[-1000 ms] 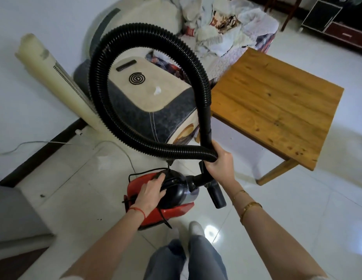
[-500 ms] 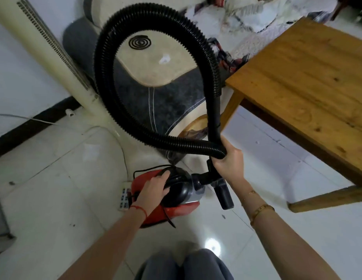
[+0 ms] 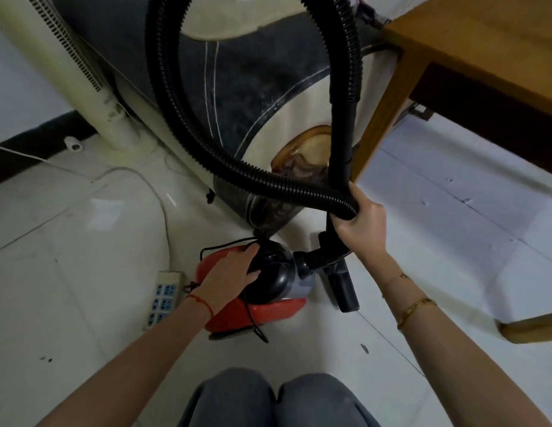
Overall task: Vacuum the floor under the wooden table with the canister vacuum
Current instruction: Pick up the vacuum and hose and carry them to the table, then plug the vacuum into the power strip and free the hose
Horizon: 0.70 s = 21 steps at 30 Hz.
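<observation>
White tile floor (image 3: 453, 241) — red-black canister vacuum (image 3: 268, 291)

1. The red canister vacuum with a black top (image 3: 256, 309) sits on the white tiled floor (image 3: 453, 241).
2. The wooden table (image 3: 472, 47) stands at two o'clock of it.
3. The white power strip (image 3: 162, 298) lies at nine o'clock, just beside it.

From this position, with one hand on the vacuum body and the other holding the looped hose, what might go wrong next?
1. The right hand grips the black hose bunched in a big loop; near the wooden table leg, the loop may catch on it.
2. The power strip and white cable lie beside the red canister vacuum; dragging it could snag them.
3. The left hand only rests on the rounded top, so it may slip.
</observation>
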Motion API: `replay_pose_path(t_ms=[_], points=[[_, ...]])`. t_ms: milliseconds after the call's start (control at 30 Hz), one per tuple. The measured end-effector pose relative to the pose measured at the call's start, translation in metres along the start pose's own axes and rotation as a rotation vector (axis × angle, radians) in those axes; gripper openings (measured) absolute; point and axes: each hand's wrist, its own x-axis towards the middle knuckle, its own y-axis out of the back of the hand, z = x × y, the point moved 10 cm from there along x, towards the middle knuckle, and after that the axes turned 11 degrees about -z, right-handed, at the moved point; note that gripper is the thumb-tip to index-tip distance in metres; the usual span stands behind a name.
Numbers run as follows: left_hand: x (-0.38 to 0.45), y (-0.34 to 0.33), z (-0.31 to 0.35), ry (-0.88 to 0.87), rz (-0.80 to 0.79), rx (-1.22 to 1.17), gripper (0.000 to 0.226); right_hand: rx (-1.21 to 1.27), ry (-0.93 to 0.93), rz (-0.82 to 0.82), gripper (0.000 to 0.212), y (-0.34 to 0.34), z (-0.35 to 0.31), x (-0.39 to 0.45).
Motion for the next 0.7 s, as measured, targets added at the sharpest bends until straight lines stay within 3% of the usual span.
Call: replay_pose_path(t_ms=[300, 467, 700], points=[[0.027, -0.025, -0.013, -0.037, 0.033, -0.057, 0.061, -0.029, 0.059, 0.038, 0.052, -0.035, 0.023, 0.009], [0.026, -0.021, -0.011, -0.096, 0.077, -0.096, 0.046, -0.065, 0.074, 0.03, 0.052, -0.048, 0.022, 0.013], [0.013, -0.016, -0.021, -0.022, 0.237, -0.23, 0.031, -0.093, 0.065, 0.04, 0.053, -0.055, 0.023, 0.017]])
